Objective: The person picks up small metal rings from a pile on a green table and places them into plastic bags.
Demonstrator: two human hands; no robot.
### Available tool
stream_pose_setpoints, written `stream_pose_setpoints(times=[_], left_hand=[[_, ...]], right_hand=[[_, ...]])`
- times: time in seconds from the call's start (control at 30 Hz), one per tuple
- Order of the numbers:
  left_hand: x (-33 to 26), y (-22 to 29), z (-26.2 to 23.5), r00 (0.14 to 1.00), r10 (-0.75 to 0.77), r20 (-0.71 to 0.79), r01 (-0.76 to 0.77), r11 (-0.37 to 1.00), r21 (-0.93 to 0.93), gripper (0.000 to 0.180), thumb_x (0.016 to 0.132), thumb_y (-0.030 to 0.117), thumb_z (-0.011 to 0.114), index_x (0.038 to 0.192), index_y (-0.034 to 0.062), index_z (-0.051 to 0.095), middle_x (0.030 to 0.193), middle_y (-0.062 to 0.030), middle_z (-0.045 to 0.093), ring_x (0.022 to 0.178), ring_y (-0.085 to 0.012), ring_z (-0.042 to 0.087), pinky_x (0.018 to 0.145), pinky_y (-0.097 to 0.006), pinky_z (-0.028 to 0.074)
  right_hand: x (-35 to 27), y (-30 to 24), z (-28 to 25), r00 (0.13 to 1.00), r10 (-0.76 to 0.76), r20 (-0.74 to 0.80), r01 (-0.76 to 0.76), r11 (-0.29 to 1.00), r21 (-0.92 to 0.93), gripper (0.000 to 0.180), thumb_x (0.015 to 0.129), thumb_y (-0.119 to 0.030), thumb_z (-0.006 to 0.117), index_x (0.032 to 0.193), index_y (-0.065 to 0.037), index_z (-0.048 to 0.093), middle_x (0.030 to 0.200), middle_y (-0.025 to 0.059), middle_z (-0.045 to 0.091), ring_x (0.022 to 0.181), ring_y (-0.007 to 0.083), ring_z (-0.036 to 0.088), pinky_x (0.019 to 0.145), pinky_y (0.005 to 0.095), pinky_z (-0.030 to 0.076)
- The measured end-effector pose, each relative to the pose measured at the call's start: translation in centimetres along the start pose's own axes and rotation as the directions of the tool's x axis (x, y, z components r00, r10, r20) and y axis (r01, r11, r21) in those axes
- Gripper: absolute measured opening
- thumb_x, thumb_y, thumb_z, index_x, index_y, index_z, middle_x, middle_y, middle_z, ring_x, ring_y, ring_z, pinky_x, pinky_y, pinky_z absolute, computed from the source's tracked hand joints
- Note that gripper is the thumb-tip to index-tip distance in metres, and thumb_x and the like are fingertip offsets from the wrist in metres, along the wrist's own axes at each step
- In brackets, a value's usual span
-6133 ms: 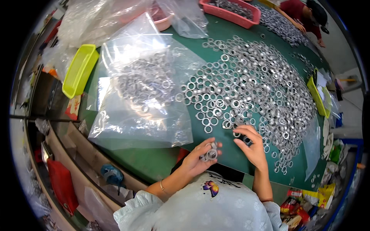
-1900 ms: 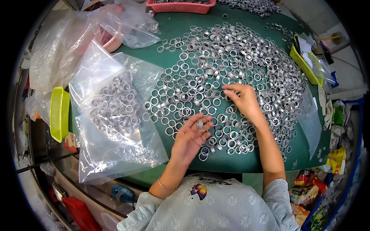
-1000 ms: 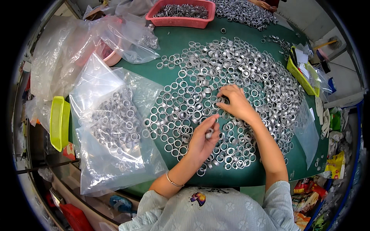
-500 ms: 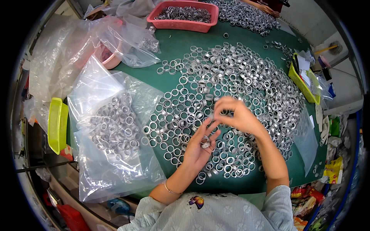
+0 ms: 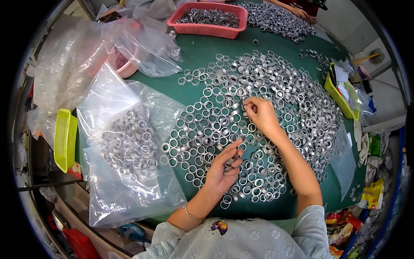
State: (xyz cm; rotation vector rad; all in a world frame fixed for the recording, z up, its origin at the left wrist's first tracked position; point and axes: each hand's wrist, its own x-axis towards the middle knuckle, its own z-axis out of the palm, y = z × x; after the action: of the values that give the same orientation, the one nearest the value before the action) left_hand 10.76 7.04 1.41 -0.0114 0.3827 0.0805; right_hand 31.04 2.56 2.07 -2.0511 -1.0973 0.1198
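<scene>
The left hand point(image 5: 224, 169) lies palm up on the green table point(image 5: 198, 52) with a few metal rings point(image 5: 276, 90) in it, fingers loosely curled, while the right hand point(image 5: 260, 114) pinches one ring from the big pile beside a clear bag point(image 5: 125, 146) of rings.

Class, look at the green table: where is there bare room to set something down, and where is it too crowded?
Bare green table lies between the red tray and the spread of metal rings, and along the near edge. The middle is crowded with rings around both hands; clear bags cover the left.
</scene>
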Motion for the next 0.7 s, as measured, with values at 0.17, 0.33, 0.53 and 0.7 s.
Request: stream_pose_setpoints(times=[0.17, 0.33, 0.53, 0.7], left_hand=[[-0.3, -0.3, 0.5, 0.999, -0.043, -0.023, 0.042, 0.999, -0.017, 0.041, 0.087, 0.001, 0.052, 0.128, 0.0049, 0.049, 0.094, -0.0039, 0.053, 0.062, -0.0047, 0.040, 0.037, -0.013, 0.028], [-0.3, -0.2, 0.6, 0.997, -0.053, -0.050, 0.051, 0.998, -0.026, 0.040, 0.086, -0.001, 0.052, 0.126, 0.0055, 0.050, 0.093, -0.0034, 0.053, 0.059, -0.0043, 0.039, 0.037, -0.013, 0.027], [-0.2, -0.1, -0.2, 0.998, -0.054, -0.029, 0.052, 0.997, -0.065, 0.037, 0.087, -0.001, 0.052, 0.123, 0.0063, 0.053, 0.091, -0.0031, 0.054, 0.056, -0.0041, 0.039, 0.036, -0.014, 0.027], [-0.4, -0.3, -0.3, 0.999, -0.034, -0.007, 0.034, 0.997, -0.065, 0.041, 0.088, 0.003, 0.054, 0.129, 0.0070, 0.049, 0.095, -0.0036, 0.056, 0.059, -0.0045, 0.040, 0.039, -0.014, 0.028]], right_hand=[[0.7, 0.2, -0.9, 0.990, -0.073, -0.123, 0.063, 0.995, -0.078, 0.018, 0.072, 0.002, 0.063, 0.090, -0.001, 0.064, 0.087, 0.0109, 0.061, 0.082, 0.0300, 0.056, 0.075, 0.0375, 0.046], [2.4, 2.0, 0.5, 0.963, -0.268, 0.005, 0.252, 0.899, -0.358, 0.023, 0.074, -0.003, 0.067, 0.097, -0.008, 0.063, 0.100, 0.0068, 0.060, 0.101, 0.0255, 0.051, 0.084, 0.0380, 0.038], [1.2, 2.8, -0.9, 0.988, 0.150, -0.034, -0.138, 0.963, 0.230, 0.010, 0.081, -0.011, 0.068, 0.085, -0.003, 0.063, 0.083, 0.0040, 0.063, 0.073, 0.0162, 0.057, 0.069, 0.0288, 0.043], [-0.8, 0.9, -4.0, 0.834, 0.271, 0.480, -0.552, 0.404, 0.730, 0.019, 0.093, -0.021, 0.057, 0.094, -0.003, 0.063, 0.084, 0.0029, 0.064, 0.071, 0.0087, 0.055, 0.069, 0.0221, 0.045]])
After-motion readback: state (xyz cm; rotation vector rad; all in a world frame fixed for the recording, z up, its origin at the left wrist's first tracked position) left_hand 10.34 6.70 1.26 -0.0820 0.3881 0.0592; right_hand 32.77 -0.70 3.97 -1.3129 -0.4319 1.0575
